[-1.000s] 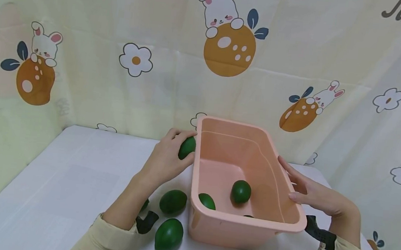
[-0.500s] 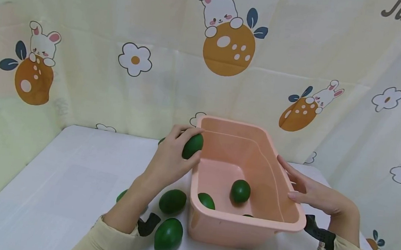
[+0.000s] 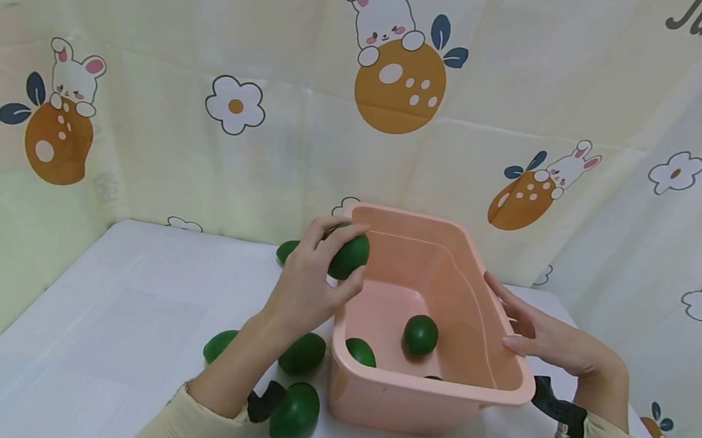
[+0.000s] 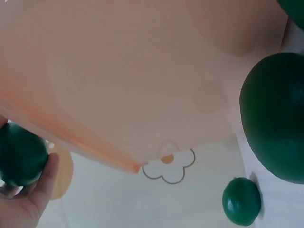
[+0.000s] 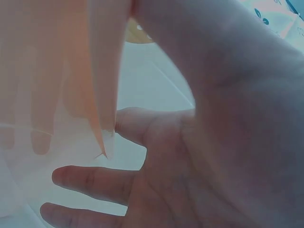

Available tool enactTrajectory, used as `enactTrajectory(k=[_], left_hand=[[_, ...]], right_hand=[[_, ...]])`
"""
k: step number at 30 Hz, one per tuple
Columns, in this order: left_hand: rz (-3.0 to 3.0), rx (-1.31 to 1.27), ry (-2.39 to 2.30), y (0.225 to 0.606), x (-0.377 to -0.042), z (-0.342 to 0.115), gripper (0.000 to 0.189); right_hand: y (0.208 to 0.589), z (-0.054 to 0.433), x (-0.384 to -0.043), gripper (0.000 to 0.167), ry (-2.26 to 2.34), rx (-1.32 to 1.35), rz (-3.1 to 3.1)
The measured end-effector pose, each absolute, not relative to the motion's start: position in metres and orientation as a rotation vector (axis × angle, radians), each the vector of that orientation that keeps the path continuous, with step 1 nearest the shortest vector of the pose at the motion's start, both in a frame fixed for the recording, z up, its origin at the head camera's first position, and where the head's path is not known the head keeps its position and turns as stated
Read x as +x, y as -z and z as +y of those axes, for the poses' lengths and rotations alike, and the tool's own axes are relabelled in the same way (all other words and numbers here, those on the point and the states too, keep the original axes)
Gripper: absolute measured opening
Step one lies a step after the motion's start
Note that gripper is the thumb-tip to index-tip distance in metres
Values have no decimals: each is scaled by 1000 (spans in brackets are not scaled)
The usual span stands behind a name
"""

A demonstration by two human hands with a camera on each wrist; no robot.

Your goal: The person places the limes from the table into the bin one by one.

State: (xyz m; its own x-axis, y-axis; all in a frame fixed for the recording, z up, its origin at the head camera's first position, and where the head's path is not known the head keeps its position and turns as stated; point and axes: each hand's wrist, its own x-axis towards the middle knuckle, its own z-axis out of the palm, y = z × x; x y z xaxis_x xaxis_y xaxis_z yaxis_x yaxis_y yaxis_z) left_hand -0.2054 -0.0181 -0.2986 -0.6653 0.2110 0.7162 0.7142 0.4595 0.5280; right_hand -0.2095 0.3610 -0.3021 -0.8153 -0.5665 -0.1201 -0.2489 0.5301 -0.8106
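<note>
In the head view, my left hand (image 3: 310, 278) holds a dark green lime (image 3: 350, 255) between thumb and fingers, above the left rim of a pink plastic bin (image 3: 430, 387). The left wrist view also shows this held lime (image 4: 21, 154) beside the bin's rim. Inside the bin lie a lime (image 3: 421, 336) near the middle and a second lime (image 3: 361, 352) by the left wall; the front wall nearly hides another. My right hand (image 3: 558, 341) touches the bin's right rim, and its fingers (image 5: 95, 183) stretch out beside the outer wall.
Left of the bin, loose limes lie on the white table (image 3: 144, 326): one lime (image 3: 295, 412) in front, one lime (image 3: 303, 354) behind it, one lime (image 3: 220, 344) by the left forearm, one lime (image 3: 286, 251) at the back. A printed curtain (image 3: 292, 171) hangs behind.
My left hand has moved right and slightly up with the lime, from beside the bin to over its left rim. The right hand and the bin stay put.
</note>
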Motion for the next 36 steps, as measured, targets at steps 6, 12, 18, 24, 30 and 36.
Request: enactTrajectory(k=[6, 12, 18, 24, 30, 36], left_hand=[[-2118, -822, 1152, 299, -201, -12, 47], [-2101, -894, 1129, 303, -199, -5, 46], [-2105, -949, 1094, 304, -197, -2, 46], [-2086, -1039, 1202, 303, -194, 0, 47], [-2114, -1115, 1330, 306, -192, 4, 45], [-2237, -1105, 1283, 306, -190, 6, 47]], right_hand=[[302, 360, -209, 88, 1192, -664, 2402], [302, 359, -209, 88, 1186, -669, 2404], [302, 359, -208, 88, 1188, -677, 2415], [302, 359, -209, 88, 1185, -683, 2408], [300, 359, -208, 87, 1177, -712, 2399], [301, 358, -208, 88, 1178, -720, 2412]])
